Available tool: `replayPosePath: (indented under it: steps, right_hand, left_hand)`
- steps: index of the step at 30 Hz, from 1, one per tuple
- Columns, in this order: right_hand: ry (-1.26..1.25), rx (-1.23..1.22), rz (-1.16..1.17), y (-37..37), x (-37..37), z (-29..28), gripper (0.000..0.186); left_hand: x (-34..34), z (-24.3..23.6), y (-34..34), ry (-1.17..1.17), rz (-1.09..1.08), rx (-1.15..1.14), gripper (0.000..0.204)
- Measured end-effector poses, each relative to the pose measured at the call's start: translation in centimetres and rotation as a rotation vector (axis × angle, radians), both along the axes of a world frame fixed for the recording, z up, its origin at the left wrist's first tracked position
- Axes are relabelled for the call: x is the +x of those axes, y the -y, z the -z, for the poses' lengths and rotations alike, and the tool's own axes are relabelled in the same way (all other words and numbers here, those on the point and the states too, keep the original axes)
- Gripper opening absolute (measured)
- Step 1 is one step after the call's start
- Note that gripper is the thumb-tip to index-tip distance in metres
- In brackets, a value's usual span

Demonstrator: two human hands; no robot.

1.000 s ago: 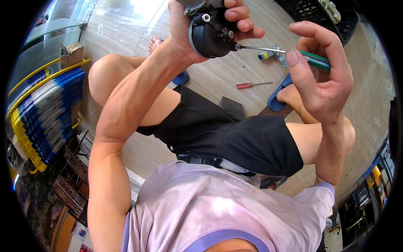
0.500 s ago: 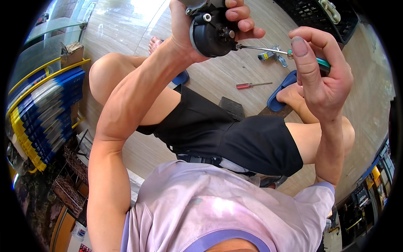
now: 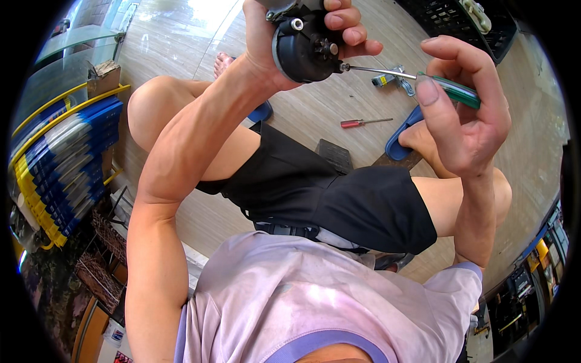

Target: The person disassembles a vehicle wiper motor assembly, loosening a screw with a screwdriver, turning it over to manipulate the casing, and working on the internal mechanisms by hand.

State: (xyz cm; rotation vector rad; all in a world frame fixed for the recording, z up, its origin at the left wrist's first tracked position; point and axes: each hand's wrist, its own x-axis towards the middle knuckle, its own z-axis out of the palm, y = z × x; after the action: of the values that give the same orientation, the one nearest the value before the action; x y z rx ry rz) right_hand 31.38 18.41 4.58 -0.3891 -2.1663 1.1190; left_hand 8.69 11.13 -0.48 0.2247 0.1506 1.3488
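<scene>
At the top of the head view, my left hand (image 3: 262, 48) is wrapped round a round black motor housing (image 3: 298, 57) with a silvery metal part at its upper end. A small toothed gear (image 3: 327, 48) juts from the housing's face. My right hand (image 3: 469, 130) has a screwdriver with a green handle (image 3: 457, 92) between thumb and fingers, its grip loose. The metal shaft points left, and its tip meets a small screw (image 3: 344, 68) at the housing's right edge. My left palm is partly hidden behind the housing.
On the floor lie a red-handled screwdriver (image 3: 365, 123), a small metal part with a label (image 3: 390, 78) and a dark block (image 3: 334, 156). A black crate (image 3: 496, 36) stands at the far right. Blue and yellow packages (image 3: 66, 157) fill a yellow rack on the left.
My right fingers have opened out somewhat and shifted round the handle, so more of the green shows. The screwdriver's tip stays at the screw, and my left hand has barely moved.
</scene>
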Motion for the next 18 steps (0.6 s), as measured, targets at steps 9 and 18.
replayPosePath:
  steps: [9, 18]
  right_hand:
    - [0.007, 0.009, 0.005, -0.06, 0.09, 0.08, 0.027]
    - [-0.018, 0.006, -0.033, -0.03, -0.17, 0.34, 0.032]
  left_hand:
    - [0.02, -0.08, -0.10, 0.012, 0.010, 0.013, 0.057]
    - [-0.17, 0.16, -0.15, 0.020, 0.021, 0.029, 0.056]
